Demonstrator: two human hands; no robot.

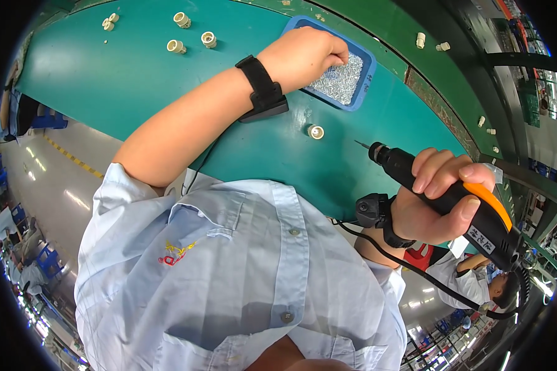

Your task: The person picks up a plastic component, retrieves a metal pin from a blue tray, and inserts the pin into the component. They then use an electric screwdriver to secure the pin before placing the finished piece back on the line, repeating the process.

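Observation:
My left hand [300, 59] reaches into a blue tray [369, 68] at the far side of the bench. Its thumb and fingers are pinched together over many small silvery screws [348, 85]; what lies between the fingertips is hidden. In my right hand [424, 216] is a black electric screwdriver [401, 166] with an orange lever, its bit pointing left over the bench. Between the tray and the bit, a cream cylindrical socket [315, 132] stands with its open end up. The bit is apart from it.
Several more cream sockets [208, 39] and small cream pieces [110, 22] lie at the far left of the green bench [117, 74]. Other cream parts [421, 40] rest on the green ledge beyond. A black cable [414, 270] trails below the screwdriver. People sit in the background.

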